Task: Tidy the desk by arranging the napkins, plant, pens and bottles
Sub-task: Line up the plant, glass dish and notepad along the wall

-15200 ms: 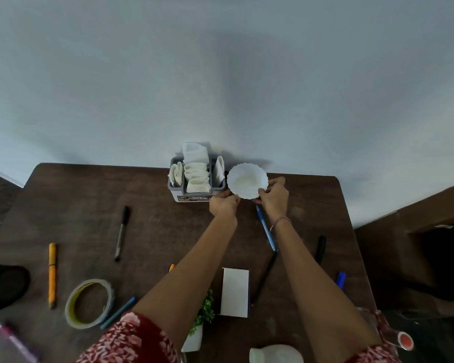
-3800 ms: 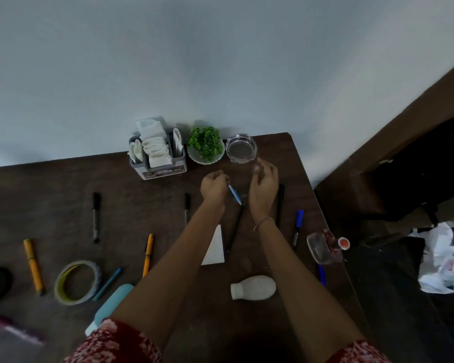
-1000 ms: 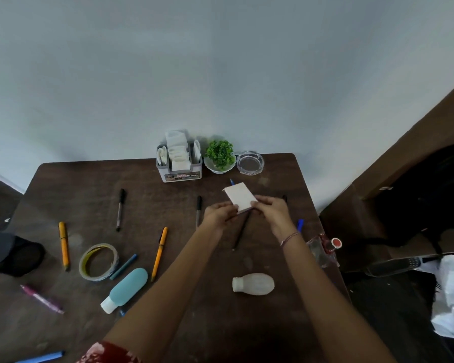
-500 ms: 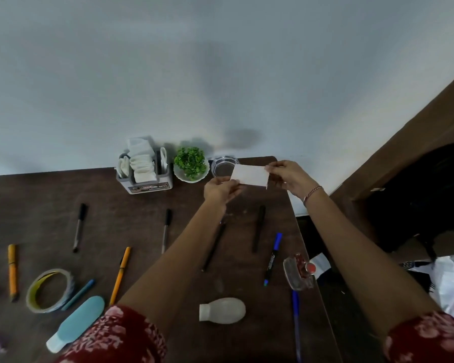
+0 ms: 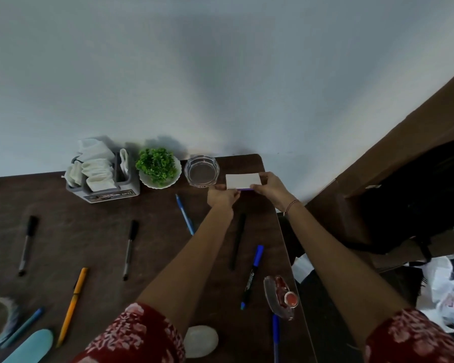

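- Head view showed both hands at the far right corner of the dark surface [image 5: 63, 231], with a small white pad [image 5: 243, 181] between them.
- The left hand [image 5: 222, 197] pinched the pad's near-left corner, its fingers curled at the edge.
- The right hand [image 5: 270, 186] gripped the pad's right end, fingers wrapped over it; a purple strip showed under the pad's near edge.
- The pad was just right of a glass dish [image 5: 201, 171]; whether it touched the surface could not be told.
- Left of the dish stood the plant [image 5: 156, 166] in a white bowl, then the napkin holder [image 5: 102, 179], all along the wall.
- Nearer lay a blue pen [image 5: 185, 214], a black pen [image 5: 237, 241] and a blue marker [image 5: 252, 276].
- A white bottle [image 5: 201, 344], a teal bottle [image 5: 32, 347] and a clear bottle [image 5: 279, 297] with a red cap lay towards the near edge.
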